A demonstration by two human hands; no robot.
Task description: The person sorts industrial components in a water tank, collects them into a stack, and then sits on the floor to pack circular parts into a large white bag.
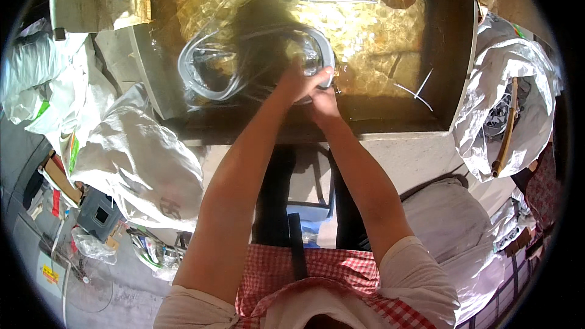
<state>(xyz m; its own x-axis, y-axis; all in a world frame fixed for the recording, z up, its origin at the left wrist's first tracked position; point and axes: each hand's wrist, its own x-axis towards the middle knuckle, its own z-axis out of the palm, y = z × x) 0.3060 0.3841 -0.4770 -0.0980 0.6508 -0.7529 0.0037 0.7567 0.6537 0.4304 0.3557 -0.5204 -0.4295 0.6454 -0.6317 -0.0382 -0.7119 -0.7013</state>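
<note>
My left hand [295,84] and my right hand [325,102] are close together over the near part of a water-filled tub [390,127]. Both are closed on the right end of a pale grey, band-like rim [328,55]. This rim seems to belong to a wide, clear plastic piece with a second grey loop [184,72] at its left end. My left thumb lies across the band, while my right fingers are partly hidden beneath it. Ripples and glare blur the middle of the piece, and I cannot tell its exact kind.
More pale grey frame-like pieces [332,0] lie at the tub's far side. Thin white strips [416,95] cross near its right wall. White sacks [140,155] stand left; an open white sack [472,128] with a brown stick [507,131] stands right.
</note>
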